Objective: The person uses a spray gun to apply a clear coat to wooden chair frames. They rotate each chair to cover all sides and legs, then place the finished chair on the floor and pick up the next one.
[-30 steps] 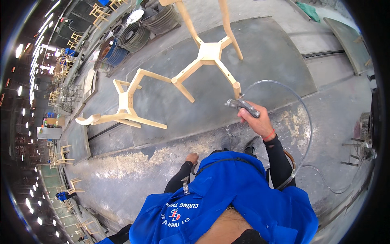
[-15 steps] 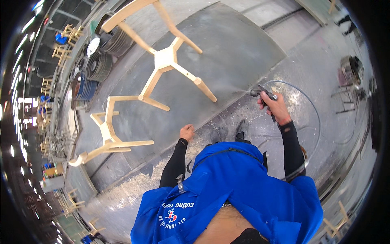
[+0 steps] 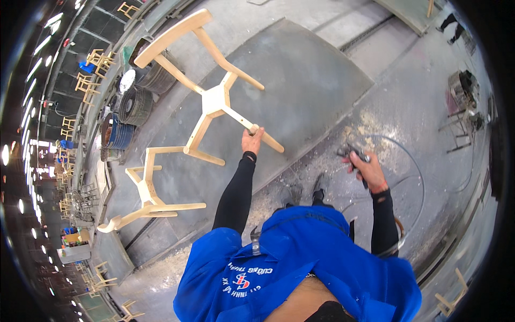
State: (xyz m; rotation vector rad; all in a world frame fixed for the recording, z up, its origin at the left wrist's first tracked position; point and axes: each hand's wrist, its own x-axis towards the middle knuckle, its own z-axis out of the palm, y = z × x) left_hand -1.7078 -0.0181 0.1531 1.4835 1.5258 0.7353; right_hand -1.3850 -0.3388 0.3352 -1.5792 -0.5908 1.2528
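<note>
Head view: left hand (image 3: 251, 143) grips chair frame (image 3: 215, 100) ahead, right hand (image 3: 372, 172) clasps spray gun (image 3: 355, 152).

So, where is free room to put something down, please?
Bare: the grey panel between the right chair frame and the panel's right edge. Crowded: leftward, where the left chair frame stands close, and where the left hand holds the right one.

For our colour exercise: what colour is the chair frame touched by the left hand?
The chair frame is pale yellowish-tan; the head view shows it best.
</note>
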